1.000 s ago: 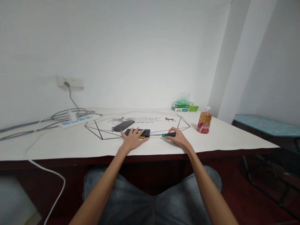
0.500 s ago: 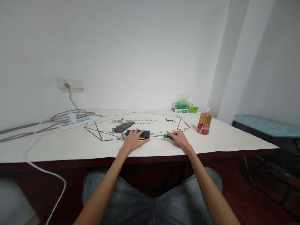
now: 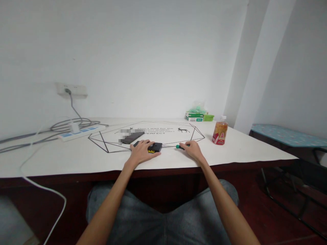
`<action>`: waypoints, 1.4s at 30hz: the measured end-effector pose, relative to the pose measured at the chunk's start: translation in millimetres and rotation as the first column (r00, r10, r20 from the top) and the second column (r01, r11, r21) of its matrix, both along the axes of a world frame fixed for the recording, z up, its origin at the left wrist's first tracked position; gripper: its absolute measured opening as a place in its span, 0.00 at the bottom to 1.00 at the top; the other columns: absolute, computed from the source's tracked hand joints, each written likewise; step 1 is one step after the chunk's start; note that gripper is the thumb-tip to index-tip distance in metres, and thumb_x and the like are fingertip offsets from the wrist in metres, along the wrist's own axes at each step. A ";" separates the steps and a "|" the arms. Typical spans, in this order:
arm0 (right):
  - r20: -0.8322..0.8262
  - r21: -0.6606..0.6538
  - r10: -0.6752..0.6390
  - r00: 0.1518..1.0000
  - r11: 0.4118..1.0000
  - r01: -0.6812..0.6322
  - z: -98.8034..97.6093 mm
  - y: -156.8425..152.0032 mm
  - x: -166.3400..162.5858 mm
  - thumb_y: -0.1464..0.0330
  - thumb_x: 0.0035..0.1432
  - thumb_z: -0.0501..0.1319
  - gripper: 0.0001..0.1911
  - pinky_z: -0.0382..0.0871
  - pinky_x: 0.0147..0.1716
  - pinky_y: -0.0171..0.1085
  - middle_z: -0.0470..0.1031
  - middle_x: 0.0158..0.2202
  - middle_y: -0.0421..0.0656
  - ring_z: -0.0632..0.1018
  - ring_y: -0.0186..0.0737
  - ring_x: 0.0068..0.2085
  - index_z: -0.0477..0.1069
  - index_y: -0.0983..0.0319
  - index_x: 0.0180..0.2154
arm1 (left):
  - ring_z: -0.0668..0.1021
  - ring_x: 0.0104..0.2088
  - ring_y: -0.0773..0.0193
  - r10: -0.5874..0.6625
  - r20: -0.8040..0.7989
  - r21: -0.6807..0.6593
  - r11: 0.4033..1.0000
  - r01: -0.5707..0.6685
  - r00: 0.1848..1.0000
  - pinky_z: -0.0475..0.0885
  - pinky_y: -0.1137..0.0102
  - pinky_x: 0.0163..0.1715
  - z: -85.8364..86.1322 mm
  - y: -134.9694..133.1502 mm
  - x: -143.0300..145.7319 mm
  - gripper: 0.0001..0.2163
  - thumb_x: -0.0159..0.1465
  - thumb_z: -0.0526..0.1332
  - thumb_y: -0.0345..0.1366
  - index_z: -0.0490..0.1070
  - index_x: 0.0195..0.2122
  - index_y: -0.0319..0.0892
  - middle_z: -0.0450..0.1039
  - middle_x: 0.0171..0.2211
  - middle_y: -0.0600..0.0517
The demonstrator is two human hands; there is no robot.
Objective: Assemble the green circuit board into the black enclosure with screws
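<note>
White desk (image 3: 245, 148) shoved up against a pale wall (image 3: 153, 61), black box (image 3: 158, 147) near the front edge, left hand (image 3: 141, 152) splayed over it, right hand (image 3: 192, 149) pinching a green-and-black tool (image 3: 178, 146).

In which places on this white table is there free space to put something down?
Bare tabletop lies right of the bottle, and between the white cord, power strip, left hand and front edge. Crowded: the middle, where that hand rests on the black box beside the dark flat object, and the back left, with coiled cables.
</note>
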State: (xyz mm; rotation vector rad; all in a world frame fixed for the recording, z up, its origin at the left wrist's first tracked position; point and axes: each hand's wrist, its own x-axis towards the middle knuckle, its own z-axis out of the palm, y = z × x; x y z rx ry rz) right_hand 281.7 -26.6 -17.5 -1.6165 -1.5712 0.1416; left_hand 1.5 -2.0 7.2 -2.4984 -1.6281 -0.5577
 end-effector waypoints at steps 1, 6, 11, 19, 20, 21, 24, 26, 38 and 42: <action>0.009 -0.001 0.003 1.000 1.000 -0.003 0.3 0.0 -0.2 0.49 0.55 0.57 0.26 0.53 0.25 0.35 0.64 0.16 0.40 0.65 0.35 0.24 0.70 0.62 0.17 | 0.64 0.61 0.35 0.000 0.001 0.000 1.000 0.000 1.000 0.55 0.31 0.54 0.2 -0.2 0.1 0.35 0.55 0.54 0.69 0.70 0.58 0.54 0.65 0.63 0.45; 0.036 -0.020 0.004 0.999 1.000 -0.004 2.3 0.0 -1.0 0.49 0.55 0.57 0.26 0.53 0.25 0.35 0.64 0.17 0.40 0.65 0.35 0.24 0.70 0.62 0.17 | 0.65 0.60 0.35 -0.005 0.005 0.008 1.000 0.005 1.000 0.56 0.31 0.54 0.5 -0.7 0.4 0.35 0.55 0.55 0.68 0.71 0.57 0.54 0.66 0.63 0.45; 0.019 -0.033 0.007 1.000 0.999 -0.007 1.9 1.4 -0.4 0.49 0.56 0.57 0.26 0.54 0.26 0.35 0.64 0.17 0.40 0.66 0.36 0.25 0.71 0.62 0.18 | 0.64 0.61 0.34 -0.011 0.014 0.009 1.000 0.011 1.000 0.57 0.31 0.53 0.0 0.6 0.0 0.35 0.55 0.55 0.68 0.71 0.58 0.53 0.66 0.62 0.45; 0.042 -0.044 0.024 0.999 0.999 -0.022 1.6 2.9 -0.4 0.48 0.57 0.56 0.27 0.53 0.25 0.35 0.65 0.18 0.40 0.67 0.36 0.25 0.73 0.62 0.20 | 0.66 0.60 0.35 -0.015 0.036 0.022 1.000 0.014 0.999 0.58 0.32 0.52 -0.9 2.6 0.0 0.34 0.54 0.57 0.66 0.73 0.56 0.52 0.68 0.61 0.45; 0.045 -0.047 0.020 0.999 0.999 -0.018 1.8 2.8 -0.7 0.48 0.57 0.56 0.27 0.52 0.25 0.35 0.66 0.18 0.40 0.67 0.36 0.25 0.73 0.62 0.20 | 0.66 0.59 0.36 -0.016 0.039 0.025 1.000 0.015 0.999 0.58 0.32 0.52 -1.0 2.9 0.2 0.34 0.54 0.57 0.66 0.73 0.55 0.52 0.68 0.60 0.45; 0.048 -0.051 0.017 0.999 0.999 -0.014 2.0 2.6 -0.9 0.48 0.57 0.56 0.27 0.52 0.25 0.35 0.66 0.19 0.40 0.67 0.36 0.25 0.73 0.62 0.20 | 0.66 0.59 0.36 -0.016 0.041 0.028 0.999 0.015 0.999 0.58 0.32 0.52 -1.1 3.1 0.4 0.33 0.54 0.58 0.65 0.73 0.55 0.52 0.69 0.60 0.45; 0.056 -0.056 0.020 0.998 0.998 -0.016 2.4 2.0 -1.6 0.48 0.57 0.56 0.27 0.52 0.25 0.35 0.67 0.19 0.41 0.68 0.36 0.26 0.74 0.62 0.21 | 0.67 0.59 0.36 -0.011 0.043 0.035 0.999 0.010 0.999 0.59 0.34 0.52 -1.2 3.5 1.0 0.32 0.54 0.58 0.65 0.74 0.54 0.53 0.69 0.60 0.46; 0.061 -0.055 0.026 0.998 0.998 -0.022 2.6 1.7 -1.9 0.47 0.57 0.56 0.27 0.52 0.26 0.35 0.67 0.19 0.41 0.68 0.36 0.26 0.75 0.62 0.21 | 0.67 0.59 0.36 -0.009 0.045 0.038 0.999 0.007 0.999 0.59 0.35 0.53 -1.1 3.6 1.0 0.31 0.54 0.59 0.65 0.74 0.54 0.55 0.69 0.60 0.46; 0.050 -0.068 0.026 0.998 0.997 -0.023 3.1 1.3 -0.9 0.46 0.57 0.56 0.28 0.52 0.25 0.35 0.69 0.20 0.41 0.68 0.37 0.27 0.77 0.63 0.24 | 0.66 0.59 0.36 -0.011 0.048 0.038 0.999 0.009 0.999 0.59 0.36 0.53 -1.7 3.1 0.8 0.32 0.54 0.59 0.65 0.74 0.55 0.53 0.69 0.60 0.46; 0.043 -0.073 0.036 0.998 0.997 -0.033 4.8 -0.7 -2.2 0.47 0.57 0.56 0.27 0.52 0.25 0.35 0.69 0.20 0.41 0.68 0.37 0.27 0.77 0.62 0.24 | 0.66 0.59 0.35 -0.011 0.045 0.034 0.999 0.010 0.999 0.59 0.36 0.53 -1.2 2.7 0.9 0.32 0.54 0.58 0.65 0.74 0.55 0.53 0.68 0.60 0.46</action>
